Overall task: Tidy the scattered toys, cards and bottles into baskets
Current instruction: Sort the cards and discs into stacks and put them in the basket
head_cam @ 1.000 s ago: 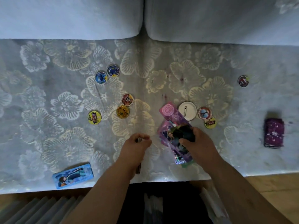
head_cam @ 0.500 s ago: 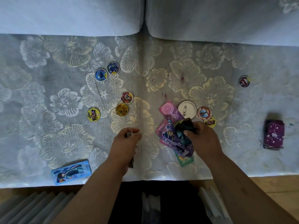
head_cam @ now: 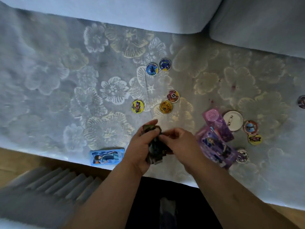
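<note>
My left hand [head_cam: 140,146] grips a small stack of dark cards [head_cam: 156,152] above the front edge of the floral sofa cover [head_cam: 66,96]. My right hand [head_cam: 182,144] pinches the same stack from the right. Purple cards [head_cam: 217,146] lie fanned out just right of my hands. Several round picture discs are scattered: two blue ones [head_cam: 152,69], a yellow disc [head_cam: 137,106], a gold disc [head_cam: 166,107] and a pink disc [head_cam: 172,96]. A blue card [head_cam: 107,155] lies at the cover's front edge.
A white pin badge [head_cam: 233,120] lies face down right of the purple cards, with more discs [head_cam: 250,127] beside it. Sofa back cushions [head_cam: 148,14] run along the far side. Wooden floor [head_cam: 24,161] and a grey ribbed thing [head_cam: 54,184] sit at the lower left.
My right hand left the purple cards on the cover and came left with a dark card to meet my left hand. The view swung left; the purple box is out of frame.
</note>
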Demonstrator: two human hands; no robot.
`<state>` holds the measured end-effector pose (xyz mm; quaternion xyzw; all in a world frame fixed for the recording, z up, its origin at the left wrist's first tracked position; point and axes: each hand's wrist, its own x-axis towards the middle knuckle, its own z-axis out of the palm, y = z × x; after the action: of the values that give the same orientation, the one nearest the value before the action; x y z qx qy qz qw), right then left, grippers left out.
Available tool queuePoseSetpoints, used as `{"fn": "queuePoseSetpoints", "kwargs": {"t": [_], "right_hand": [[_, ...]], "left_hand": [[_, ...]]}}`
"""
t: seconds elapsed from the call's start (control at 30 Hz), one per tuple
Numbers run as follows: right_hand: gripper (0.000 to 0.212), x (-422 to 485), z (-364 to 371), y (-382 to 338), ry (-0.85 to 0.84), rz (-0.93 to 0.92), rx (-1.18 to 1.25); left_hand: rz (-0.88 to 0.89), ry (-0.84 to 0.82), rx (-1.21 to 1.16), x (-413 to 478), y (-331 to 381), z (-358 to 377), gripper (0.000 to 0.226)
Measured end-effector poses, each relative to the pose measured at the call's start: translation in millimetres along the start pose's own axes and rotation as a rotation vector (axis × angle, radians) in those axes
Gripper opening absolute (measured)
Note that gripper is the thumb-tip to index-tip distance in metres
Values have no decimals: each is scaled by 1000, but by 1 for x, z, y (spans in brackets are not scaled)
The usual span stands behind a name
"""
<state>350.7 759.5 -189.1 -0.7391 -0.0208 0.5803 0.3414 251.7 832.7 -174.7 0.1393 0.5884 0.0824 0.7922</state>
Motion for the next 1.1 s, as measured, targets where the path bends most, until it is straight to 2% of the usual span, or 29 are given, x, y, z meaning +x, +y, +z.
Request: {"fn": "queuePoseSetpoints", "kwargs": {"t": [0.13, 0.17, 0.33, 0.43, 0.5, 0.6, 0.67, 0.7, 0.8, 0.9, 0.97, 1.03, 1.1], "right_hand": [[10, 11, 29, 0, 29, -170, -404], [11, 13, 58, 2, -16, -222, -565], [35, 11, 109, 27, -162, -544, -1133], [57, 11, 148, 40, -191, -624, -1356], [57, 17, 164, 47, -127, -690, -1428], [38, 25, 170, 43, -67, -681, -1408], [28, 27, 159, 34, -65, -521, -1247], [25, 28, 148, 29, -34, -427, -1129], [24, 25, 86, 25, 172, -318, -863], [25, 11, 9, 41, 481, -291, -712], [30, 1, -31, 53, 596, -237, -655], [34, -7, -67, 60, 633, -149, -564], [35, -11, -94, 69, 568, -44, -537]], "left_hand": [[71, 150, -28, -4, 15, -50, 39], [108, 210, -77, -9, 23, -81, 39], [267, 533, -226, -9, 45, -125, 22], [302, 633, -283, -6, 51, -154, 19], [295, 634, -276, -7, 51, -162, 19], [297, 611, -256, -6, 46, -166, 15], [274, 573, -246, -5, 41, -166, 4], [258, 548, -248, -6, 40, -164, 6], [199, 442, -234, -1, 35, -148, 21], [94, 287, -181, 2, 27, -107, 26], [47, 219, -120, 3, 19, -84, 27], [-1, 160, -50, 5, 12, -57, 26], [-75, 102, -32, 7, 6, -30, 23]]}}
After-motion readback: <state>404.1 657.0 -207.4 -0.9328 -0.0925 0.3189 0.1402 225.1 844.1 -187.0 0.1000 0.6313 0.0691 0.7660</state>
